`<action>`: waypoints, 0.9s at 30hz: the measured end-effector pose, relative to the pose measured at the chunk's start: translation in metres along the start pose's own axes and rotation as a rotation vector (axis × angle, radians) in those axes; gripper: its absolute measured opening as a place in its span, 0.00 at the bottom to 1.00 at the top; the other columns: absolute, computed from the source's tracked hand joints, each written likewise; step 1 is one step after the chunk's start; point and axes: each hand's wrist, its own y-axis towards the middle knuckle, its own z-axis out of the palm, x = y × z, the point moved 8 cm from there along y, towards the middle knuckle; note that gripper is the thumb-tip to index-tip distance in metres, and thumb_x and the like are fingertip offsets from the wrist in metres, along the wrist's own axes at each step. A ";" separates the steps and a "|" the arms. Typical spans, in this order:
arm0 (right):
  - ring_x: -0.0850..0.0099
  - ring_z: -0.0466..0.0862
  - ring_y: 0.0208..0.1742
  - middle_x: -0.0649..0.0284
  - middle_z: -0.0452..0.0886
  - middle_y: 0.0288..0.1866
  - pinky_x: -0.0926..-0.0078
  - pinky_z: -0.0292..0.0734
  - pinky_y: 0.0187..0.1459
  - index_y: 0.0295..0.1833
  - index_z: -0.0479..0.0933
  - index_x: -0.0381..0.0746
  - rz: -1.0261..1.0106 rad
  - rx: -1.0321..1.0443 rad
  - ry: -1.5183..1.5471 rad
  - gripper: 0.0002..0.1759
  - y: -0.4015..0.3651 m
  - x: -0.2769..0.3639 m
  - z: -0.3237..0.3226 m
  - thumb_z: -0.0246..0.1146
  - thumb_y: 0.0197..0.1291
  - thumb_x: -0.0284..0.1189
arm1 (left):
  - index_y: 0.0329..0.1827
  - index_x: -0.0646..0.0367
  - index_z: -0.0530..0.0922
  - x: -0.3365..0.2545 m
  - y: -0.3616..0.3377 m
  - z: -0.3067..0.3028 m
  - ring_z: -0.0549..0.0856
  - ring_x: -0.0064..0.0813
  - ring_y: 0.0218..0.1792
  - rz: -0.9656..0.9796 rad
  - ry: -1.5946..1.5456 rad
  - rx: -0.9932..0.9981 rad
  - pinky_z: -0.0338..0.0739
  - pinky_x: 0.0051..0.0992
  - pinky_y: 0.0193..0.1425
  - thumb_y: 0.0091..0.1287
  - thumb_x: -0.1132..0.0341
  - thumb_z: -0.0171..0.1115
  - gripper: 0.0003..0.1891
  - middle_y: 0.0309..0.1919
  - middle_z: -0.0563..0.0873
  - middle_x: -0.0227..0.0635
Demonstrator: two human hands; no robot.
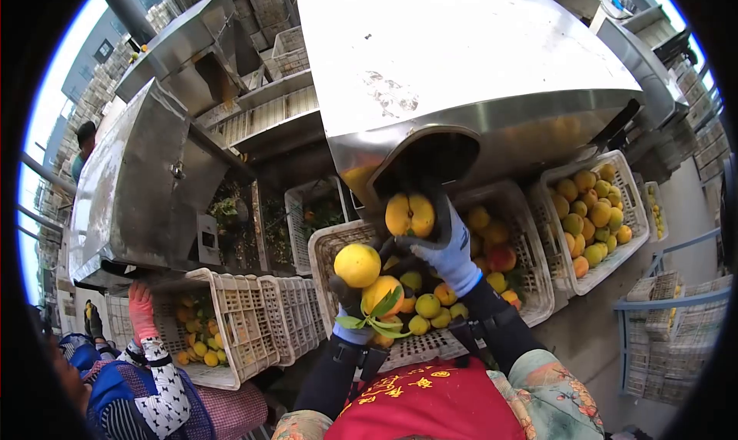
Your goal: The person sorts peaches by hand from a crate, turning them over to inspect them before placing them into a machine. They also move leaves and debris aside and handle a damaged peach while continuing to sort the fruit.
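Observation:
My right hand (448, 248), in a blue glove with dark fingers, grips a yellow peach (410, 215) in front of the dark opening of a metal machine (500, 128). Lower left, my left hand (350, 311), gloved alike, is wrapped round yellow peaches: one large yellow peach (357, 265) and, against it, an orange-yellow one (382, 296) with green leaves (384, 305). Its fingers are partly hidden behind the fruit. Both hands are over a white plastic crate (327, 244) holding smaller green-yellow peaches (428, 306).
More peach crates stand to the right, one beside mine (542, 286) and one farther out (638, 236). At left, a co-worker's pink-gloved hand (141, 311) is by another crate (250, 325). A blue metal frame (676, 304) stands at far right.

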 end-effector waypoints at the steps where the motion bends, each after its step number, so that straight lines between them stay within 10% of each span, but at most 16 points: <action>1: 0.64 0.79 0.60 0.52 0.77 0.60 0.66 0.73 0.62 0.70 0.64 0.33 0.069 0.069 -0.008 0.50 0.005 -0.021 0.006 0.79 0.40 0.34 | 0.74 0.58 0.61 -0.004 -0.003 0.003 0.71 0.63 0.66 -0.026 -0.016 0.015 0.83 0.51 0.54 0.51 0.22 0.57 0.56 0.69 0.67 0.56; 15: 0.48 0.67 0.69 0.46 0.68 0.68 0.51 0.63 0.68 0.71 0.64 0.35 -0.080 0.098 -0.321 0.47 0.044 -0.115 0.016 0.74 0.45 0.38 | 0.69 0.63 0.65 -0.001 -0.004 -0.053 0.84 0.45 0.49 -0.155 -0.116 -0.069 0.83 0.43 0.53 0.46 0.29 0.70 0.56 0.52 0.81 0.49; 17: 0.47 0.68 0.67 0.44 0.70 0.65 0.54 0.64 0.68 0.69 0.65 0.33 -0.553 0.042 -1.096 0.43 0.047 -0.126 0.043 0.72 0.51 0.40 | 0.67 0.64 0.67 0.002 0.000 -0.051 0.85 0.44 0.47 -0.175 -0.118 -0.136 0.85 0.40 0.49 0.48 0.26 0.67 0.54 0.48 0.82 0.47; 18: 0.47 0.72 0.63 0.43 0.73 0.60 0.56 0.65 0.68 0.65 0.68 0.32 0.089 -0.012 -0.414 0.37 0.081 -0.078 0.021 0.70 0.54 0.39 | 0.66 0.63 0.68 0.005 0.002 -0.061 0.86 0.45 0.44 -0.197 -0.085 -0.188 0.87 0.38 0.43 0.49 0.24 0.64 0.54 0.43 0.83 0.45; 20: 0.47 0.76 0.57 0.44 0.76 0.55 0.55 0.69 0.63 0.63 0.71 0.31 -0.322 -0.341 -1.045 0.33 0.061 -0.065 0.022 0.70 0.54 0.36 | 0.62 0.65 0.72 -0.003 0.008 -0.040 0.87 0.43 0.41 -0.197 -0.037 -0.217 0.88 0.35 0.39 0.50 0.24 0.62 0.51 0.41 0.84 0.44; 23: 0.62 0.79 0.57 0.50 0.79 0.56 0.65 0.75 0.56 0.60 0.75 0.31 0.177 0.088 0.185 0.26 0.035 -0.003 0.015 0.68 0.55 0.27 | 0.61 0.63 0.73 -0.011 0.008 -0.028 0.87 0.41 0.40 -0.225 -0.021 -0.208 0.87 0.37 0.40 0.51 0.26 0.63 0.49 0.43 0.85 0.45; 27: 0.54 0.78 0.60 0.47 0.78 0.58 0.63 0.69 0.63 0.70 0.66 0.35 0.127 0.474 0.023 0.49 -0.037 0.017 0.061 0.78 0.43 0.43 | 0.62 0.60 0.73 -0.003 -0.008 -0.019 0.85 0.42 0.48 -0.294 -0.206 -0.214 0.83 0.41 0.53 0.52 0.29 0.66 0.46 0.50 0.84 0.46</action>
